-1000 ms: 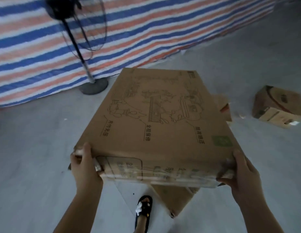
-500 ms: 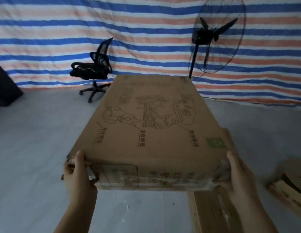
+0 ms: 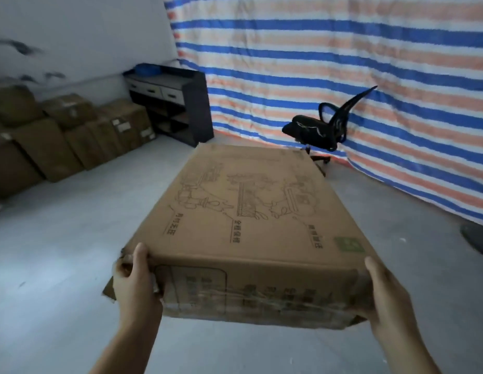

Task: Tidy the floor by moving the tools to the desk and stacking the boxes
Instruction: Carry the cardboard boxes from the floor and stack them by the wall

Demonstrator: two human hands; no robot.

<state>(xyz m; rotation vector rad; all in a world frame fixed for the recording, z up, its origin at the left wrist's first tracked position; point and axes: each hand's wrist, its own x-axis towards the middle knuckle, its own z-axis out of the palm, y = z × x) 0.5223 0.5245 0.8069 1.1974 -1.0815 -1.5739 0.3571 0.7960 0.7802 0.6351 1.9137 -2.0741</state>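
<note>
Head: left hand (image 3: 136,283), right hand (image 3: 388,298) grip box (image 3: 251,211) corners.

Dim, cool, even light is cast over the room, and no hard shadows are seen. Motion blur is smeared across the stacked boxes (image 3: 59,136) at the left edge. The striped tarp (image 3: 343,76) is bent by wide-angle distortion, and fine print is softened
</note>
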